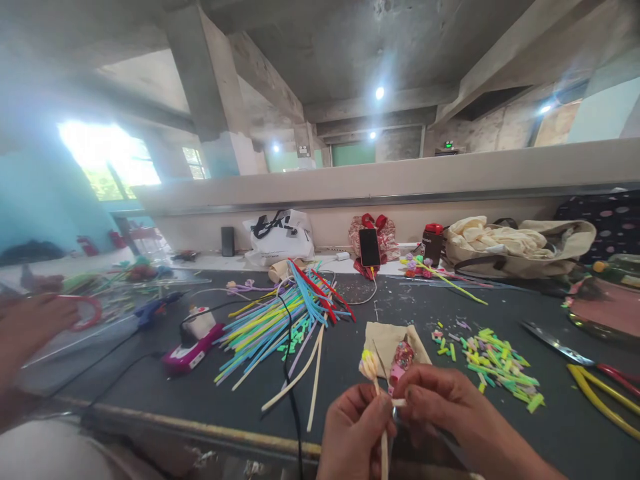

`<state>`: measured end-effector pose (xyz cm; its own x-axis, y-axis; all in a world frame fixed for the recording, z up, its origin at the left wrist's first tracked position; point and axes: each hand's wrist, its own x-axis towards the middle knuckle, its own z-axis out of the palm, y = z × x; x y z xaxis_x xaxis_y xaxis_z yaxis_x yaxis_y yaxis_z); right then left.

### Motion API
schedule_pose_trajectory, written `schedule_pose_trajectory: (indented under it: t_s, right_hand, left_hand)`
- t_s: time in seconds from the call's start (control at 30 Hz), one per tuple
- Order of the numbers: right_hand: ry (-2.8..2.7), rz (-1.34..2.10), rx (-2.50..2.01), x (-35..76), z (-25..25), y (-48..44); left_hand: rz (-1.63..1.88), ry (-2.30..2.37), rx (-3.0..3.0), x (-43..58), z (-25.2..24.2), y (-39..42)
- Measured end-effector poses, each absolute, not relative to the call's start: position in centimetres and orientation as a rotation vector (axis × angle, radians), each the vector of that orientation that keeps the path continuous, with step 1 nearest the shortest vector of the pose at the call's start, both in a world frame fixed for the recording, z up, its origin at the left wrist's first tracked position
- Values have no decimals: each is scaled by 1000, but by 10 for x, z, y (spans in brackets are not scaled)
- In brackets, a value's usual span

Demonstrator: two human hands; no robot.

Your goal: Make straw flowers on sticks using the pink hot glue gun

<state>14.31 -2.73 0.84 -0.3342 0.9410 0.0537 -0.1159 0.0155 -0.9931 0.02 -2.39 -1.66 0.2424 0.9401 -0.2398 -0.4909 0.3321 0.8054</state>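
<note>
My left hand (pixel 361 427) pinches a thin cream stem that carries a small yellow-and-pink flower (pixel 369 365) at its top. The stem's lower end runs down past my fingers. Close beside it, my right hand (pixel 445 403) is closed on a short cream strip (pixel 399 403), whose end meets the stem. Just beyond my fingers lies a beige sheet (pixel 377 333). Resting on it is a pink, speckled object with a pointed dark tip (pixel 403 353); my right hand hides its lower part.
Colourful foam-like strips (pixel 270 327) lie left of centre beside a purple power strip (pixel 193 350) and black cable (pixel 290 373). Cut pieces (pixel 500 363) and red-and-yellow-handled scissors (pixel 560 343) lie right. A phone (pixel 369 247) stands behind. Another person's hand (pixel 37 323) is left.
</note>
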Motion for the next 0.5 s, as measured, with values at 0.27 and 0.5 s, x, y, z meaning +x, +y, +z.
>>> schedule_pose_trajectory:
  t_s: [0.27, 0.5]
  right_hand:
    - [-1325, 1557, -982, 142, -6, -24]
    - [-1117, 1811, -639, 138, -8, -23]
  left_hand:
    - [1071, 815, 687, -2, -19, -25]
    - [1020, 690, 677, -2, -28, -21]
